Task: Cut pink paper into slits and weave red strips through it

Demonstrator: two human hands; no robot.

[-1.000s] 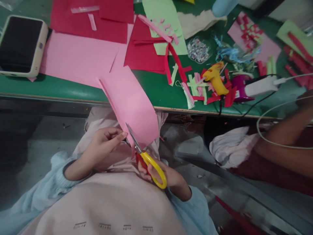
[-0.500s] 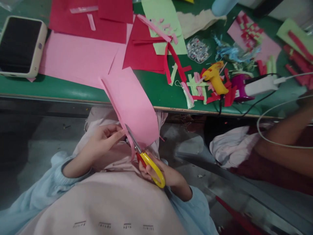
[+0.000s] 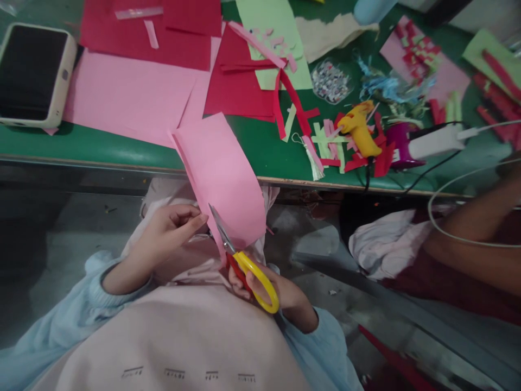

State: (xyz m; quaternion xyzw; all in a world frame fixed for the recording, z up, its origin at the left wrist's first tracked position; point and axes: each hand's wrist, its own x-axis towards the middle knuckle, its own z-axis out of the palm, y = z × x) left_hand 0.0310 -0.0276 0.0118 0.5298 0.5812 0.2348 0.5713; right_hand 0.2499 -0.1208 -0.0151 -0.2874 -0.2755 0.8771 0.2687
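Observation:
A curved pink felt sheet [image 3: 228, 174] hangs over the table's front edge down to my lap. My left hand [image 3: 177, 225] pinches its left edge between thumb and fingers. In my right hand [image 3: 248, 282] is a pair of scissors [image 3: 255, 276] with one yellow and one red handle. The metal blades lie across the sheet near its left edge, just right of my left fingertips. A narrow strip along that edge runs down beside the blades. The lower blade is mostly hidden by the sheet.
On the green table [image 3: 252, 152] lie a phone [image 3: 30, 73], red sheets [image 3: 142, 38], a pale green sheet [image 3: 280, 32], a tub of small beads [image 3: 330, 81], a yellow glue gun [image 3: 360, 127] and felt strips. A cable loops near another person's arm [image 3: 476, 233] at right.
The scissors' handles have spread slightly, the yellow one shifting down and right. My left hand keeps its pinch in nearly the same place. The sheet has shifted a little.

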